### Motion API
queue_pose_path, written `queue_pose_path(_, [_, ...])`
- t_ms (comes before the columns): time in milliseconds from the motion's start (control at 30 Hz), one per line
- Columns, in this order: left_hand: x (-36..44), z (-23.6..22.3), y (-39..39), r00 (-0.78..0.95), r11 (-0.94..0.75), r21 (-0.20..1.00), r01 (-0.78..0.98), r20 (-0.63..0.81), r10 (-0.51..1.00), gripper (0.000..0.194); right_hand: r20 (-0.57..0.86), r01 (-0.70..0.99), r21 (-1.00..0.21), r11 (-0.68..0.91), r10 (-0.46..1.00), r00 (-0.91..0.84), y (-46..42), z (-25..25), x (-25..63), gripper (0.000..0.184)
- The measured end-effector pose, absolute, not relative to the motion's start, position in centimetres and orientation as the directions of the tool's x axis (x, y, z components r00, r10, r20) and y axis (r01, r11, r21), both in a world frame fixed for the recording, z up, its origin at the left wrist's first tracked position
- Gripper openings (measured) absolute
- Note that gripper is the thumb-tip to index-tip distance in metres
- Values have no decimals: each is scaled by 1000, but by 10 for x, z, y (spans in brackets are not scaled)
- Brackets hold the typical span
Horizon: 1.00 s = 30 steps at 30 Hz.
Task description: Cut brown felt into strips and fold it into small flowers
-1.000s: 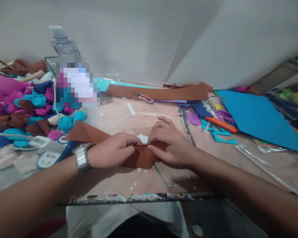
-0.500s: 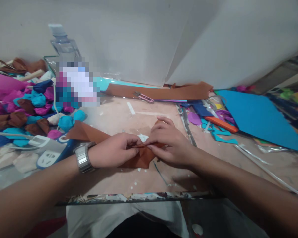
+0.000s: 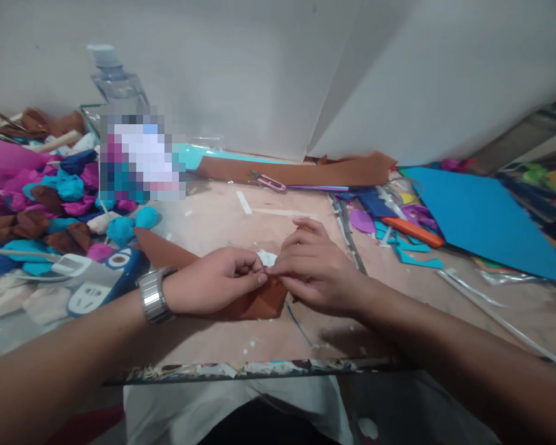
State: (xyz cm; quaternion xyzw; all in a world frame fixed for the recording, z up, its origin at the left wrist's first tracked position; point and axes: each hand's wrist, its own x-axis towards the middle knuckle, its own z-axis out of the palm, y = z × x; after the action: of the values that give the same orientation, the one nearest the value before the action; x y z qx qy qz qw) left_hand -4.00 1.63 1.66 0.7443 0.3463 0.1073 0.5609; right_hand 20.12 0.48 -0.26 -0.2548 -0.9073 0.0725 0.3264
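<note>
A strip of brown crepe paper lies slantwise under my hands, its pointed far end reaching out to the left past my wrist. My left hand, below a silver wristwatch, pinches the paper's upper edge between thumb and bent fingers. Right against it, my right hand is closed on the same edge, fingertips touching the left ones. The fold between the fingertips is mostly hidden. A small white piece shows just behind the fingers.
Crumpled coloured paper balls and a white-blue power strip crowd the left. A pink thread snipper rests on a brown strip at the back. To the right are an orange cutter and a blue sheet.
The left end of the brown paper has shifted, uncovering more of the power strip. My fingertips have drawn closer together over the pinched edge.
</note>
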Motion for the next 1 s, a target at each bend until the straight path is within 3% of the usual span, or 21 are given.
queue_pose_path(267, [-42, 19, 19, 738, -187, 881, 434, -228, 635, 14, 553, 411, -290, 864, 502, -665, 5, 0, 204, 21])
queue_pose_path(633, [-44, 18, 19, 747, -145, 884, 444, -277, 604, 14, 574, 410, -266, 873, 485, -660, 6, -1, 204, 21])
queue_pose_path(867, [-42, 24, 20, 736, -106, 903, 415, -266, 622, 16, 582, 408, -263, 874, 481, -655, 6, -1, 204, 19])
queue_pose_path(1000, [-41, 20, 19, 732, -115, 907, 404, -245, 636, 36, 587, 413, -268, 870, 487, -646, 5, 0, 202, 17])
